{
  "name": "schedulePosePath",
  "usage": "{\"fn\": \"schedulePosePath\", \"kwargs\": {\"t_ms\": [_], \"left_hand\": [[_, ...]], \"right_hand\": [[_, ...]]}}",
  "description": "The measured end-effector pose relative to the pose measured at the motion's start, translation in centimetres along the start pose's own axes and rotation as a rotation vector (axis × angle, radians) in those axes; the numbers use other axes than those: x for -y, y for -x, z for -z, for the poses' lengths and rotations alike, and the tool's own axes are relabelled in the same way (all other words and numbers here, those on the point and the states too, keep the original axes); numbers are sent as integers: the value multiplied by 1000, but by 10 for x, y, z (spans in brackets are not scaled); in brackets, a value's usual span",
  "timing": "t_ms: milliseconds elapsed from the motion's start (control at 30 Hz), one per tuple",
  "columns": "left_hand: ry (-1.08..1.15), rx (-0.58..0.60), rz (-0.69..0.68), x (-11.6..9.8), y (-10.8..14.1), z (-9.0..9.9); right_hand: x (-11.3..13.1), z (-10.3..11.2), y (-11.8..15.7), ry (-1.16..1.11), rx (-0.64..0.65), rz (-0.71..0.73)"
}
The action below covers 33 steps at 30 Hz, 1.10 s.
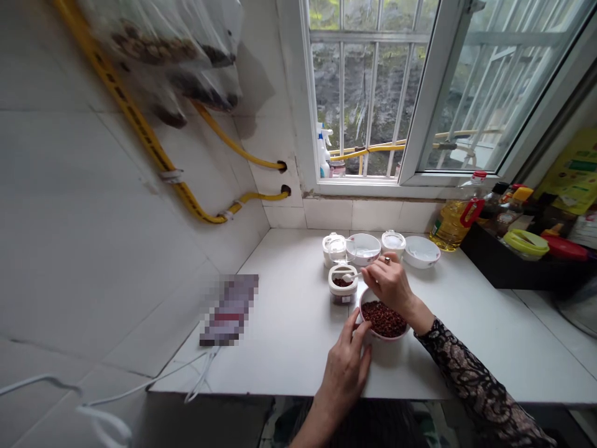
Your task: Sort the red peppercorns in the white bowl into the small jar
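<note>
A firm pinch by the right hand on the handle of a small white spoon, its tip just above a small open tub of reddish-brown grains: a slip of the fingers or a sudden turn of the wrist liable to flick grains onto the bare white desk. The left hand half open, fingertips against the rim of a white bowl heaped with similar grains, apparently steadying it rather than gripping it. Too hard a push there a likely cause of a tipped bowl and a wide spill; too light a touch, a bowl free to slide. Just behind the tub, two lidded canisters and a shallow white bowl, close enough to be knocked by a careless knuckle. Also a risk: the patterned lace sleeve near the heaped bowl, apt to catch its edge.
</note>
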<state>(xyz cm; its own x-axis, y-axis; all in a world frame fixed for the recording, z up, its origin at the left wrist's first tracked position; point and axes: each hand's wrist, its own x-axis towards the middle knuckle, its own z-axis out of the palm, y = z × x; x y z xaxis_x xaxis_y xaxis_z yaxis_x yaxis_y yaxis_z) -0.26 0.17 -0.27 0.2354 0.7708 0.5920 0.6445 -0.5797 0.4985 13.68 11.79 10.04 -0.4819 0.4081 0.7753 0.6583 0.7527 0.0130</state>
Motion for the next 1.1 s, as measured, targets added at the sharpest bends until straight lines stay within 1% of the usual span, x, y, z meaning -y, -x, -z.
{"fn": "schedulePosePath", "kwargs": {"t_ms": [33, 100, 167, 200, 233, 333, 367, 433, 500, 567, 633, 767, 867, 933, 1000, 1100], "left_hand": [[1, 0, 0, 0, 0, 0], [2, 3, 2, 0, 0, 0], [0, 7, 3, -1, 0, 1], [-1, 11, 3, -1, 0, 2], [-3, 13, 4, -1, -1, 2], [-5, 17, 6, -2, -1, 3], [-6, 17, 8, -2, 0, 3], [-10, 17, 12, -2, 0, 3], [-13, 15, 12, -1, 1, 2], [-12, 12, 11, -1, 1, 2], [-10, 7, 10, 0, 1, 1], [-12, -5, 5, 0, 0, 1], [-8, -8, 1, -1, 0, 1], [-5, -8, 5, -1, 0, 1], [-5, -9, 6, -1, 0, 1], [-13, -12, 1, -1, 0, 1]], "right_hand": [[-2, 3, 1, -18, -26, -39], [-12, 10, 5, -76, -80, -165], [-24, 18, 11, -135, -89, -292], [-30, 21, 15, -160, -59, -339], [-36, 24, 20, -182, -2, -372], [-46, 27, 34, -227, 214, -401], [-46, 26, 38, -229, 266, -400], [-45, 21, 43, -228, 321, -402], [-41, 14, 45, -249, 343, -409], [-38, 9, 46, -296, 347, -431], [-38, 8, 46, -346, 335, -490], [-43, 15, 49, -475, 324, -662], [-47, 21, 51, -557, 310, -730], [-48, 21, 52, -555, 302, -741], [-46, 18, 52, -499, 295, -723], [-40, 12, 51, -387, 281, -632]]}}
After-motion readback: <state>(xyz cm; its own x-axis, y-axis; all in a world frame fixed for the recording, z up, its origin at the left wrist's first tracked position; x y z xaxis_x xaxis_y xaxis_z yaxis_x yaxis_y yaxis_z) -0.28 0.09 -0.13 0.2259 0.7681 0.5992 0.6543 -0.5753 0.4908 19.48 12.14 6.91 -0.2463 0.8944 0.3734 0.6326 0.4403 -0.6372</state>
